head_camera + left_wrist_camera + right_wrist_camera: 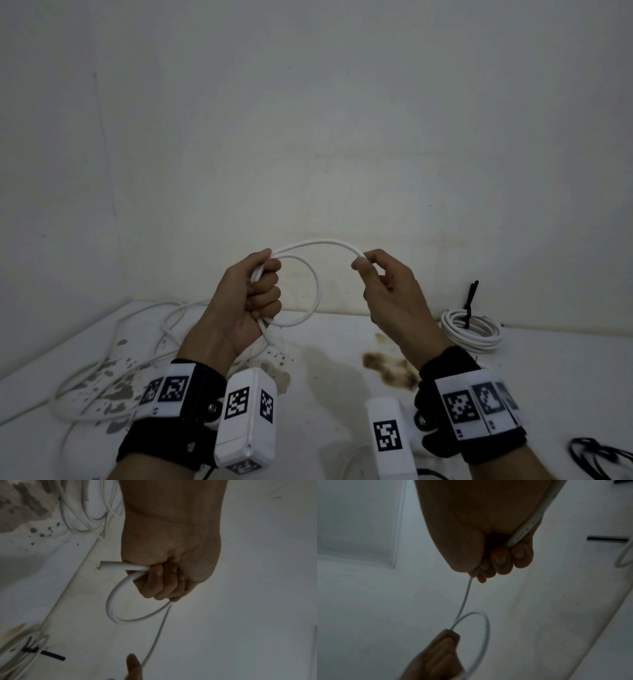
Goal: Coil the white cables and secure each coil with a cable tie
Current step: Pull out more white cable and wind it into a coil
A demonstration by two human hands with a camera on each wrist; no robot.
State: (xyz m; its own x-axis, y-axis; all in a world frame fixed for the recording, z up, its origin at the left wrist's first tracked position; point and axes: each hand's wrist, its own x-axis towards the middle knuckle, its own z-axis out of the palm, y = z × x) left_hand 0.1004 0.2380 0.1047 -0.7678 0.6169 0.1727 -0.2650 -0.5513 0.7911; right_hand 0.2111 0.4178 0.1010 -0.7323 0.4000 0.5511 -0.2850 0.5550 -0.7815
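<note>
My left hand [262, 291] is raised over the table in a fist around a white cable [315, 284], which forms one loop to its right. In the left wrist view the cable's cut end [111, 565] sticks out of the left hand [164, 582]. From the fist the cable arcs over to my right hand [368, 265], which pinches it between thumb and fingers. In the right wrist view the cable [464, 601] runs from the right hand [488, 566] down to the loop [484, 635] and passes back along the palm.
A finished white coil [471, 330] with a black cable tie [467, 305] lies at the right by the wall. Loose white cable [113, 373] sprawls over the stained table [342, 387] at the left. Black ties [599, 459] lie at the bottom right.
</note>
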